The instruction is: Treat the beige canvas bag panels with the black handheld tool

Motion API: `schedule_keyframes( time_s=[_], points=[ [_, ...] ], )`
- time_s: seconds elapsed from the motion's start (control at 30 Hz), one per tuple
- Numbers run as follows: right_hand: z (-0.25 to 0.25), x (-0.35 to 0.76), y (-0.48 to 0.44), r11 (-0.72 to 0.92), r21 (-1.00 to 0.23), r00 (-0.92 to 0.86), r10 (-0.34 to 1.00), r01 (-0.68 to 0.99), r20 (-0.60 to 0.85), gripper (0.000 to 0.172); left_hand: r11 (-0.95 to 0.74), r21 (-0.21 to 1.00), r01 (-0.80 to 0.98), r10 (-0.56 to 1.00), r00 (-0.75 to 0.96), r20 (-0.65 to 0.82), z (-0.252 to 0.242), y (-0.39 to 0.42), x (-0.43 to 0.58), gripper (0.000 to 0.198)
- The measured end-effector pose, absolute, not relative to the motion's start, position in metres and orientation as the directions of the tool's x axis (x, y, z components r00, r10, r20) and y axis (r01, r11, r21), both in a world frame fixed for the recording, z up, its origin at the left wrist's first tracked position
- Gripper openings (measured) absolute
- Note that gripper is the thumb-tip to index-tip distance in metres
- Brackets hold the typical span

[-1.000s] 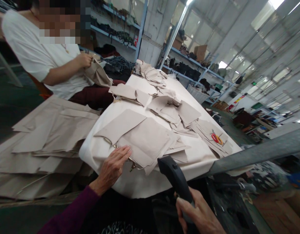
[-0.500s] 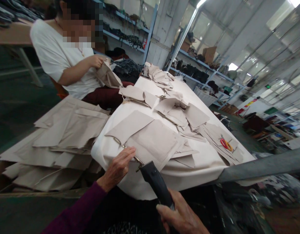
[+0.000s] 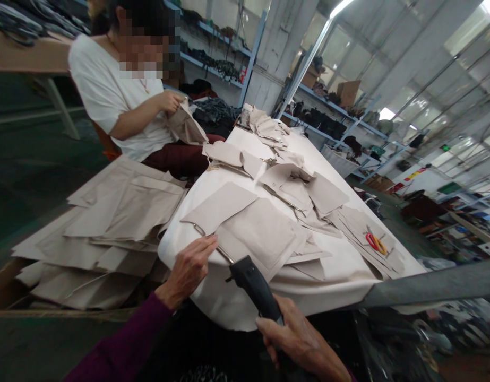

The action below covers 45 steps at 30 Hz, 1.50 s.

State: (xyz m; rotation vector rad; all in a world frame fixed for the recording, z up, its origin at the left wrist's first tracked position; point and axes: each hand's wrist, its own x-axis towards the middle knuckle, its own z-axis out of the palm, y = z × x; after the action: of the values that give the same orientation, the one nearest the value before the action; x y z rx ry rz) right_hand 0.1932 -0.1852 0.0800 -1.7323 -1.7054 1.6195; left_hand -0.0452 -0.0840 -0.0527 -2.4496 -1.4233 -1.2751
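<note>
My left hand [image 3: 189,268] lies with its fingers on the near edge of a beige fabric piece [image 3: 264,233], next to the metal zipper [image 3: 213,245] sewn along it. My right hand [image 3: 300,342] grips the handle of a black iron [image 3: 252,286], whose front end rests at the fabric's near edge. The fabric lies on a white padded table [image 3: 229,302], with more beige pieces [image 3: 300,185] spread behind it.
Red-and-yellow scissors [image 3: 376,243] lie on the table at right. A person in a white top [image 3: 105,90] sits at the far left handling fabric. A stack of beige panels [image 3: 109,223] sits left of the table. A grey metal bar [image 3: 431,284] crosses at right; shelves stand behind.
My right hand has brought the black iron up and to the left, onto the fabric's near edge. My left hand stays on the zipper edge. The view has shifted a little.
</note>
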Motion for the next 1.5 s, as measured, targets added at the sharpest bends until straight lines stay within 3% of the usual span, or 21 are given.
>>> schedule_keyframes(
  time_s=[0.17, 0.33, 0.5, 0.67, 0.77, 1.1, 1.5],
  points=[
    [0.081, 0.175, -0.165, -0.298, -0.79, -0.312, 0.799, 0.536, -0.513, 0.015, -0.576, 0.451, 0.682, 0.746, 0.212, 0.631, -0.054, -0.081, -0.052, 0.04],
    [0.086, 0.17, -0.162, -0.331, -0.846, -0.353, 0.798, 0.418, -0.488, 0.016, -0.578, 0.446, 0.684, 0.747, 0.223, 0.626, -0.062, -0.078, -0.058, 0.038],
    [0.096, 0.202, -0.184, -0.368, -0.829, -0.175, 0.864, 0.421, -0.472, 0.018, -0.603, 0.399, 0.691, 0.715, 0.246, 0.655, -0.072, -0.075, -0.06, 0.034],
    [0.094, 0.247, -0.189, -0.393, -0.846, -0.012, 0.905, 0.361, -0.425, 0.034, -0.618, 0.35, 0.704, 0.688, 0.269, 0.674, -0.076, -0.073, -0.061, 0.032],
    [0.086, 0.264, -0.178, -0.437, -0.853, 0.089, 0.898, 0.287, -0.43, 0.035, -0.618, 0.332, 0.713, 0.675, 0.265, 0.688, -0.076, -0.072, -0.06, 0.031],
    [0.067, 0.271, -0.132, -0.359, -0.905, 0.144, 0.932, 0.229, -0.334, 0.035, -0.634, 0.208, 0.745, 0.608, 0.313, 0.73, -0.08, -0.07, -0.062, 0.027],
    [0.075, 0.29, -0.119, -0.264, -0.941, 0.244, 0.947, 0.211, -0.21, 0.035, -0.627, 0.187, 0.756, 0.581, 0.295, 0.759, -0.075, -0.071, -0.06, 0.026]
  ],
)
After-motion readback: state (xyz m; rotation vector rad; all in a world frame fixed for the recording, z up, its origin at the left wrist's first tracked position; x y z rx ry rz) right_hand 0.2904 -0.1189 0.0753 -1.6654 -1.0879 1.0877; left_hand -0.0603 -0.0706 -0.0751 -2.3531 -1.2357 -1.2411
